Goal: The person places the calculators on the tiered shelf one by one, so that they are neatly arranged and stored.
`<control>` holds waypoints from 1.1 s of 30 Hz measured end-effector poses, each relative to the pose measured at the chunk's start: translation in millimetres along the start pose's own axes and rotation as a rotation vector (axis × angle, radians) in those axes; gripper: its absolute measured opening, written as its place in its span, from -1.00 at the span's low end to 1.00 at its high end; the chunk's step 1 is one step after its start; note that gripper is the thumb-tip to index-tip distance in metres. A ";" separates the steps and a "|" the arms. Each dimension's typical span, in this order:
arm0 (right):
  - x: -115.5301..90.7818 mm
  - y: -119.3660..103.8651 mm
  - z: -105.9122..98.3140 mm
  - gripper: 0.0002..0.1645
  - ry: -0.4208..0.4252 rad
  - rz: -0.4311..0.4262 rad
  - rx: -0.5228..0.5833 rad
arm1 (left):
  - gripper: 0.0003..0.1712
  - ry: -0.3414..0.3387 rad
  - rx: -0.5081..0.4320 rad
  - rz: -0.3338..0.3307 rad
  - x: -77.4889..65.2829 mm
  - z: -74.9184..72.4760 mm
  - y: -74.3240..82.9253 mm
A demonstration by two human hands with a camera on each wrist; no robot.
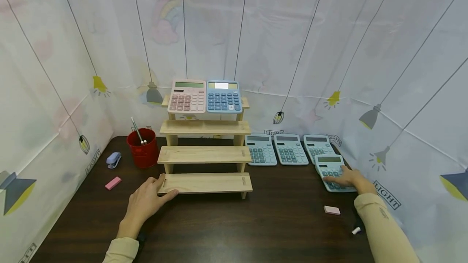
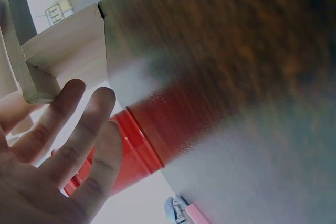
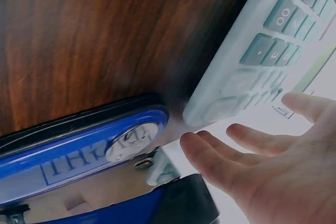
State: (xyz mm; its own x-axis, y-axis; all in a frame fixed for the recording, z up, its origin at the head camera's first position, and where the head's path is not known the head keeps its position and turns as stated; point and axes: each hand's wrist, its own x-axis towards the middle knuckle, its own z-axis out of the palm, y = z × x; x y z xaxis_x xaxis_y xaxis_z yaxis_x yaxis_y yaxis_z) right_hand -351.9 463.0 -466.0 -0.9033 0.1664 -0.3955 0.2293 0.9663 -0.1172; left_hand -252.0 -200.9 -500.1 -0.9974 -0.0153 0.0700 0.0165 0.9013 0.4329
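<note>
My left hand touches the left end of the lowest plank of a wooden tiered stand, thumb along its front edge. The left wrist view shows straight, spread fingers by the stand's corner. On the right, my right hand reaches across a light blue calculator, and its fingers extend straight beside the calculator's edge in the right wrist view. That calculator overlaps the front of another light blue calculator. A pink calculator and a blue calculator lean on the stand's top tier.
Two light blue calculators lie right of the stand. A red cup with pencils, a stapler and a pink eraser are at left. A pale eraser lies at right. A blue-black object is near my right hand.
</note>
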 end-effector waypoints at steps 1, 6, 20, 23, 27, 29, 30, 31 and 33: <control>0.3 -1.2 -0.5 0.54 -0.006 0.004 -0.003 | 0.11 0.000 0.000 0.000 0.1 -0.2 -0.1; 0.9 -7.4 -0.8 0.55 -0.032 0.017 -0.026 | 0.10 -0.003 -0.008 0.005 -0.2 0.3 -0.7; 6.0 -10.8 1.0 0.46 0.031 -0.037 -0.057 | 0.13 -0.012 -0.007 -0.010 1.3 1.2 -2.1; 6.2 -8.9 2.3 0.45 0.046 -0.035 -0.061 | 0.12 -0.011 -0.006 -0.011 1.1 1.3 -2.2; 5.9 -7.1 2.5 0.46 0.055 -0.026 -0.060 | 0.12 -0.009 -0.006 -0.010 1.1 1.2 -2.4; 4.7 -6.6 0.8 0.47 0.057 -0.020 -0.056 | 0.12 -0.008 -0.005 -0.007 1.2 1.1 -2.3; 3.7 -6.3 -0.5 0.47 0.061 -0.020 -0.056 | 0.12 -0.007 -0.005 -0.004 1.2 1.0 -2.3; 2.8 -6.1 -2.2 0.47 0.065 -0.017 -0.053 | 0.12 -0.006 -0.005 -0.003 1.1 0.9 -2.3; 0.6 -6.0 -5.9 0.46 0.073 -0.019 -0.051 | 0.12 -0.003 -0.004 0.000 0.9 0.6 -2.4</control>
State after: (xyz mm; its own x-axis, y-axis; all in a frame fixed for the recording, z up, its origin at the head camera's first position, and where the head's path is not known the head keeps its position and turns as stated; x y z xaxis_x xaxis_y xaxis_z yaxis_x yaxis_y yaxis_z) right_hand -356.0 458.4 -460.2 -0.9317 0.1606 -0.3257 0.1953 0.9777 -0.0766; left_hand -253.0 -202.8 -501.7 -0.9976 -0.0137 0.0673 0.0171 0.8996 0.4364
